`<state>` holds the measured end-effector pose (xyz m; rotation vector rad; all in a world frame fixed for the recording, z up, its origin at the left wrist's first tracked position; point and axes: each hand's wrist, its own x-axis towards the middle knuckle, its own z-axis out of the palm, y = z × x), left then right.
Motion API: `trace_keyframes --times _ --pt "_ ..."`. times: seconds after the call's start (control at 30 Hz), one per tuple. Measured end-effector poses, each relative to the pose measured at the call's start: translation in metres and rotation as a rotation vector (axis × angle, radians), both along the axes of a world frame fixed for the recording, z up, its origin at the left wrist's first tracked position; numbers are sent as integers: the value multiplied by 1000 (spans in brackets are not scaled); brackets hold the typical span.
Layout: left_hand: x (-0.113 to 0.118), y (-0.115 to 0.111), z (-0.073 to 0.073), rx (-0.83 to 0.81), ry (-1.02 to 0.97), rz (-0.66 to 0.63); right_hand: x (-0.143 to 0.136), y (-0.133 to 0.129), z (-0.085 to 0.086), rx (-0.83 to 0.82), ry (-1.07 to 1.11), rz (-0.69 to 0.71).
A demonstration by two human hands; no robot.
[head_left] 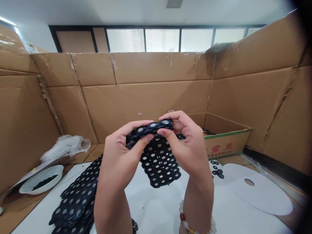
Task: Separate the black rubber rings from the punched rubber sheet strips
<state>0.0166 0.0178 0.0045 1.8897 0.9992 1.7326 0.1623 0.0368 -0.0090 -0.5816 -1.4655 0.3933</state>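
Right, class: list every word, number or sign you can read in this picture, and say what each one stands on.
Red characters on the front of the cardboard box: too blurred to read.
Small mark on the cardboard wall: too small to read.
Black sheet held in the left hand and right hand: no writing visible.
White bowl and white disc: no writing visible.

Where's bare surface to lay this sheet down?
Bare white table lies between the forearms, bordered left by the black sheet stack and right by the white disc. Crowded: the bowl far left, loose rings by the cardboard box.
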Motion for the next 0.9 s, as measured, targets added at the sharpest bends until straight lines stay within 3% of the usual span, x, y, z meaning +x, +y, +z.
trace_keyframes --times 0.47,0.9 --pt "-13 0 -1 -59 13 -35 -6 -3 1 -39 -93 -45" --pt "-26 -5 1 -41 28 46 -21 -5 1 -49 -148 -59"
